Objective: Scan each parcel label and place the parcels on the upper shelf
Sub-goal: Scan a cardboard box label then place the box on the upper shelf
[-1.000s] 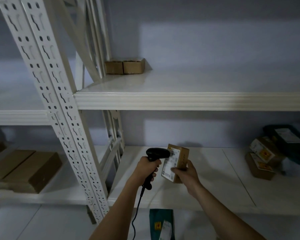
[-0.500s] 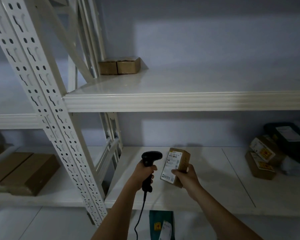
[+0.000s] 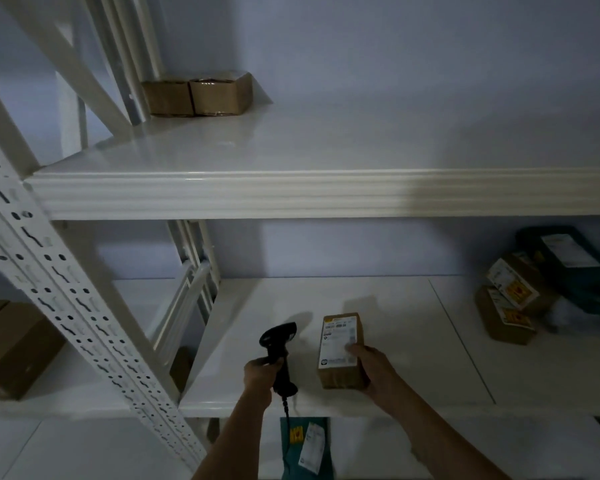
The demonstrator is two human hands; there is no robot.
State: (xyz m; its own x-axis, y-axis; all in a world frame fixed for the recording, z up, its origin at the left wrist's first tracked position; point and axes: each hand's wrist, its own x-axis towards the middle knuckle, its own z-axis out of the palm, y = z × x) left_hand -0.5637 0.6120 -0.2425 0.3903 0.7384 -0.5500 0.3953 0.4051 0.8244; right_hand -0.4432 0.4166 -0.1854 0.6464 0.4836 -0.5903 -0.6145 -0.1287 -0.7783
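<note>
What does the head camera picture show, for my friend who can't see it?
A person's right hand holds a small brown parcel with a white label, while the left hand grips a black scanner, both over the lower white shelf. Two brown boxes sit at the back left of the upper shelf. More parcels lie on the right of the lower shelf.

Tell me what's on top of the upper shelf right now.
Two brown cardboard boxes sit side by side at the back left corner of the upper shelf. Anything behind them is hidden.
</note>
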